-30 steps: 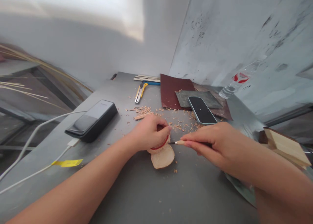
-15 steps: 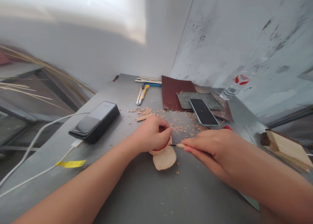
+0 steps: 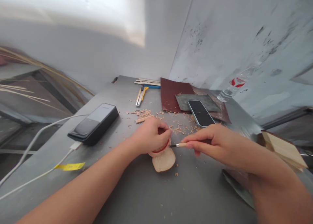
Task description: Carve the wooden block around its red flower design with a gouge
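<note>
Near the middle of the grey table, my left hand (image 3: pixel 154 134) is closed over a pale carved wooden piece (image 3: pixel 164 160). A red band shows on the piece just under my fingers, and its flat rounded end points toward me. The upper part is hidden by my hand. From the right, my right hand (image 3: pixel 210 141) pinches a slim tool (image 3: pixel 182 145) with a light wooden handle and a thin dark tip. That tip reaches the wooden piece beside the red band; whether it is a blade or bristles I cannot tell.
Wood shavings (image 3: pixel 179 128) lie beyond my hands, with a yellow utility knife (image 3: pixel 141 95) behind them. A phone (image 3: pixel 201 113) rests by dark red sandpaper (image 3: pixel 172 95). A black power bank (image 3: pixel 94 123) with white cables sits left. A water bottle (image 3: pixel 236 84) stands at the back right.
My right hand has turned and shifted slightly left, with its lower fingers now showing below the tool. My left hand keeps its hold on the wooden piece. The view has shifted slightly.
</note>
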A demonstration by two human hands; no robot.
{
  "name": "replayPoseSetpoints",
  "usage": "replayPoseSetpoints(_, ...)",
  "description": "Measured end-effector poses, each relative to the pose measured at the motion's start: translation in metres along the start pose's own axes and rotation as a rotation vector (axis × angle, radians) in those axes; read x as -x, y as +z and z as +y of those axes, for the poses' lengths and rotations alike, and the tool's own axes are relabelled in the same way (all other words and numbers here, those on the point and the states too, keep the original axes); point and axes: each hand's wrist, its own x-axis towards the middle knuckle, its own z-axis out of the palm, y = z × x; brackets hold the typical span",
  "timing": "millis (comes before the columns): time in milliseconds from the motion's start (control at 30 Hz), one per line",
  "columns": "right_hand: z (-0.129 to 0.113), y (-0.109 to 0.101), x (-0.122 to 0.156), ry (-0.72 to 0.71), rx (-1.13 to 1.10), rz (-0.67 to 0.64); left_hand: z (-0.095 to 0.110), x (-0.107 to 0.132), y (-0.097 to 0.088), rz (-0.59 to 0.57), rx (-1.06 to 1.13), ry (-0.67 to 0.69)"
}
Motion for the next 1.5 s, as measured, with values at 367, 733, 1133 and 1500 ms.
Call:
replayPoseSetpoints(367, 0.037, 0.002, -0.027, 0.064, -0.264, -0.24, -0.004, -0.002, 0.002, 0.034, 0.008, 0.045)
replayPoseSetpoints(733, 0.006, 0.009, -0.005, 0.167, 0.003, -0.146, -0.001, -0.002, 0.003, 0.049, 0.003, 0.022)
replayPoseSetpoints(1133, 0.029, 0.006, -0.023, -0.052, -0.118, -0.194, -0.004, -0.003, 0.003, 0.055, -0.01, 0.015)
replayPoseSetpoints(1500, 0.046, 0.011, -0.035, 0.008, -0.252, -0.279, -0.007, -0.003, 0.0, 0.031, 0.005, 0.096)
